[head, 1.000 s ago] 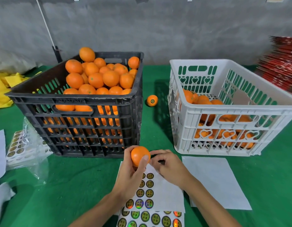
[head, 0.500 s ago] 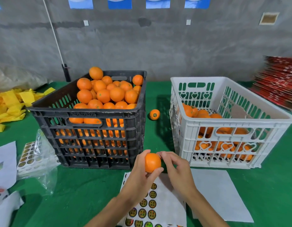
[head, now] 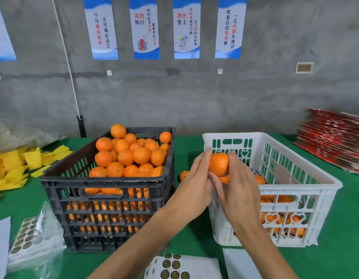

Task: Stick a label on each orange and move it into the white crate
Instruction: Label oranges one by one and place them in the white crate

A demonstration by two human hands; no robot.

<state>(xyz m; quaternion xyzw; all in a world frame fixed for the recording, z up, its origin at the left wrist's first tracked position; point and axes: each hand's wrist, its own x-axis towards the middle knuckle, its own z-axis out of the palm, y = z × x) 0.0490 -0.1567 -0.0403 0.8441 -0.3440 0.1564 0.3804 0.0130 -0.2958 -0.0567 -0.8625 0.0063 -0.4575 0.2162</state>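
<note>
Our left hand (head: 191,190) and right hand (head: 240,190) cup one orange (head: 218,164) between fingertips above the white crate (head: 307,190)'s near-left corner; we judge it firm, light, smooth-skinned, so gripping around its middle suits.

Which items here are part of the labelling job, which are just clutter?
Job: held orange, left hand, right hand, black crate, white crate, sticker sheet.
Clutter: yellow scraps, red stack, wall posters, bagged sheets.

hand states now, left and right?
Left hand: holding the round orange fruit, fingers against its left side.
Right hand: holding the same orange from the right.
</note>
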